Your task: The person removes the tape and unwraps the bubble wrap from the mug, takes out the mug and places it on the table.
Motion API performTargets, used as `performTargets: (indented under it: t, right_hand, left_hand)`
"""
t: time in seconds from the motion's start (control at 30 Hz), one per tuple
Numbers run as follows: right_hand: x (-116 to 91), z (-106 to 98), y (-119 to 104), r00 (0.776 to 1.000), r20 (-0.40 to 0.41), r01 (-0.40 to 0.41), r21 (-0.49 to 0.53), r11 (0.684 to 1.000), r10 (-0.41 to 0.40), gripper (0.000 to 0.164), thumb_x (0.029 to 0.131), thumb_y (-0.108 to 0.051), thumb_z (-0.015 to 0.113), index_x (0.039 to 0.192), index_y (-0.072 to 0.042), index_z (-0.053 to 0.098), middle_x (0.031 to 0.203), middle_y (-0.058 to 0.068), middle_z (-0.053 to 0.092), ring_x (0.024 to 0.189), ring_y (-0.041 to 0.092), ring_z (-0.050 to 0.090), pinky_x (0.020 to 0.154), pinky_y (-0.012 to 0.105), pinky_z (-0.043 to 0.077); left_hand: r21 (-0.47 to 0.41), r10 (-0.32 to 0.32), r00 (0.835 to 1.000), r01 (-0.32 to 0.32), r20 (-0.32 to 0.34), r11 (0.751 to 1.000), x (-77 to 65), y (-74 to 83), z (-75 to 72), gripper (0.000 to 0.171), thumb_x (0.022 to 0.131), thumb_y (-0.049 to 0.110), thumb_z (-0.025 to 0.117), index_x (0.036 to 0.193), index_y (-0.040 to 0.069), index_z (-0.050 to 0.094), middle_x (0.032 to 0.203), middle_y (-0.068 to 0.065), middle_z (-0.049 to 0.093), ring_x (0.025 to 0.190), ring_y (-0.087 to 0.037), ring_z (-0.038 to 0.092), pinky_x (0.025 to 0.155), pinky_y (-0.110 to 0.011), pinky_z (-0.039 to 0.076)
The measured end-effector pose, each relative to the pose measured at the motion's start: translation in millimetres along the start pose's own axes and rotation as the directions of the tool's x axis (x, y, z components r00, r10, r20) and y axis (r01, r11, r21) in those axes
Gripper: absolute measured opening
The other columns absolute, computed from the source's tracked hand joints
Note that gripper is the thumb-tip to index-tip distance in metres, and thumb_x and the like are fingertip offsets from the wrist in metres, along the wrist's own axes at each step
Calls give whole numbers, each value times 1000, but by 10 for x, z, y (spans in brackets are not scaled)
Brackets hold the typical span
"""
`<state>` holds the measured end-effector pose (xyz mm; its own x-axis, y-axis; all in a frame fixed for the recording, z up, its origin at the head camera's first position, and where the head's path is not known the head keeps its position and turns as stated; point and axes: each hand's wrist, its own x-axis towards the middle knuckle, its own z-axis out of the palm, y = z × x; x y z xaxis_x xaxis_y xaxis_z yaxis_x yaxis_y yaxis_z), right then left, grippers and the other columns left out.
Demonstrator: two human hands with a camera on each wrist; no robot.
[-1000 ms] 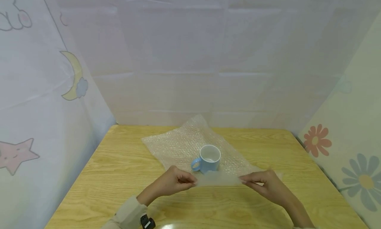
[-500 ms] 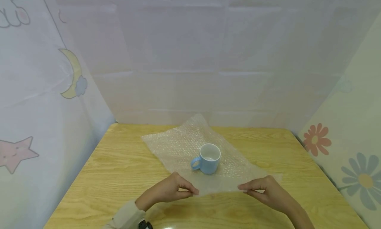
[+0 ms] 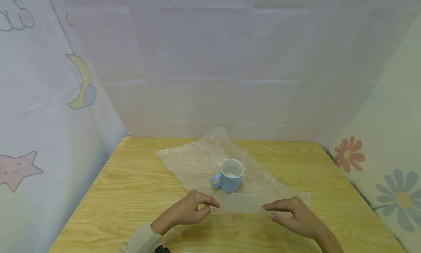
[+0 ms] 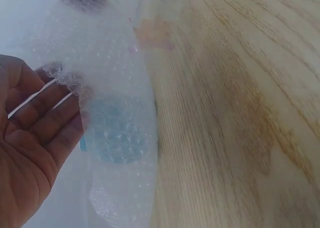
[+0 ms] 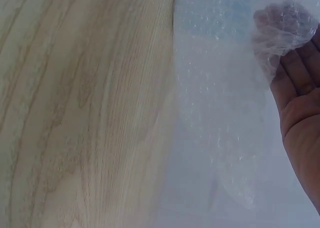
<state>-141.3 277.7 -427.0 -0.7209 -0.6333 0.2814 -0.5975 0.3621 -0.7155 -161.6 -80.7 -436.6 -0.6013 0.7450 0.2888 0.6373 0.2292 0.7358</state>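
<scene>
A light blue mug [image 3: 231, 181] with a white inside stands upright on a sheet of bubble wrap [image 3: 200, 163], its handle toward the left. My left hand [image 3: 192, 208] is at the near edge of the sheet, thumb and index finger apart. Across from it, my right hand [image 3: 292, 217] has its index fingertip at the same edge and its thumb lower down. Both wrist views show the wrap lying over extended fingertips, with the palms uncovered. Through the wrap, the mug shows as a blurred blue patch [image 4: 117, 130] in the left wrist view.
The sheet lies on a wooden table [image 3: 131, 187], one corner reaching toward the back edge. Printed fabric walls [image 3: 197, 63] rise behind the table and along both sides. A dark wristband [image 3: 161, 249] shows at the left sleeve.
The near edge of the bubble wrap came down toward me, uncovering the mug's base. Both hands lowered with it, and their thumbs have since parted from the fingers, loosening the pinch.
</scene>
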Motion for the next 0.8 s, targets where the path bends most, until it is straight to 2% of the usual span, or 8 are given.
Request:
performTargets:
  t: [0.1,0.2,0.27,0.37,0.43,0.53,0.63,0.8]
  right_hand:
    - [8,-1,4,1000,-12,-14,0,1000,14,24,98,-2,53,113,-5,72,110,9,70,101,17,65,79,28,54]
    - [21,8,12,999,-50,-23,-68,997,19,25,100,-2,50,112,-3,72,109,7,70,100,15,65,77,28,55]
    - [31,19,16,997,-76,-33,-131,991,23,23,100,-4,52,111,-2,72,109,6,70,99,14,65,76,28,55]
    - [40,38,20,994,-99,-68,-197,978,49,21,98,-12,59,111,-3,72,108,6,71,98,15,66,74,30,56]
    - [35,46,16,993,-88,-101,-201,974,84,24,97,-17,62,112,-1,71,109,8,70,98,20,66,73,34,57]
    - [21,51,11,985,-61,-170,-185,968,161,32,96,-26,63,114,0,70,112,10,69,100,30,66,72,38,58]
    - [4,59,24,979,-35,-202,-195,960,199,38,96,-32,63,117,0,68,114,12,68,100,30,66,74,43,57]
    - [-25,81,75,976,-39,-217,-281,935,214,46,92,-38,67,122,-3,66,114,9,68,53,-8,43,80,42,55]
  left_hand:
    - [-9,-33,998,33,-45,999,4,-3,5,26,95,-1,50,115,-1,67,110,-9,69,77,0,64,73,-14,50]
    - [31,-45,994,48,-97,998,7,-13,3,25,100,8,52,119,-1,66,111,-8,69,100,-10,65,88,-23,49]
    - [59,-56,992,63,-114,996,8,-20,-1,26,101,13,54,118,-2,66,110,-9,69,79,-2,65,84,-24,52]
    - [96,-85,990,96,-112,991,3,-21,-7,28,100,19,56,114,-1,69,92,-5,73,46,8,42,74,-21,53]
    - [112,-110,989,121,-97,986,1,-22,-6,30,100,21,57,114,-2,70,69,3,68,36,6,22,67,-18,51]
    - [142,-158,984,168,-76,976,0,-15,3,32,99,25,58,115,-1,70,47,13,43,35,7,19,57,-14,46]
    - [201,-185,981,194,-64,960,-2,-28,20,35,99,28,57,115,-1,69,58,13,57,39,8,29,65,-17,50]
    - [306,-216,976,218,-43,927,-26,-66,38,41,99,32,58,118,-4,66,105,-7,71,80,-5,66,86,-29,52]
